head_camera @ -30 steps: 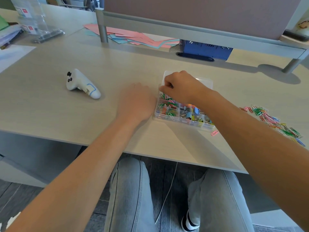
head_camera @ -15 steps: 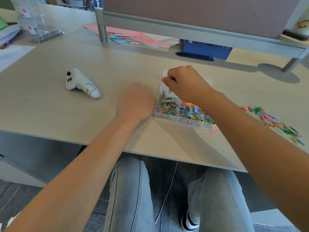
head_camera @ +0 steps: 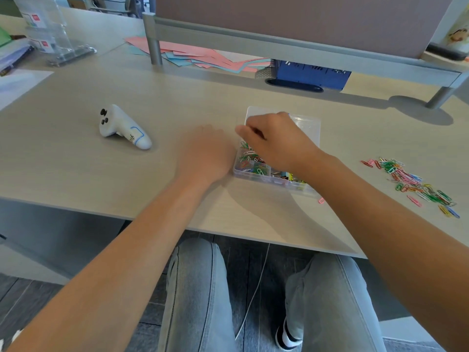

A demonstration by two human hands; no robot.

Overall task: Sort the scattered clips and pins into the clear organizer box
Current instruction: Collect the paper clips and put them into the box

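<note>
The clear organizer box [head_camera: 308,128] is sitting mid-worktop, its near compartments already holding coloured clips. The right hand [head_camera: 275,141] is hovering over its left side, grip pinched, contents hidden. The left hand [head_camera: 205,153] is resting flat, touching the box. A pile of paper clips [head_camera: 416,184] is waiting far right, so sorting looks roughly half done

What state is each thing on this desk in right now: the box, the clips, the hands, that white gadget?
Box: lid open, partly filled with clips.
Loose clips: scattered in a pile on the desk, right of the box.
Pink clip: alone by the box's near corner.
Right hand: over the box, fingers curled.
Left hand: flat beside the box.
White controller: lying untouched.
</note>
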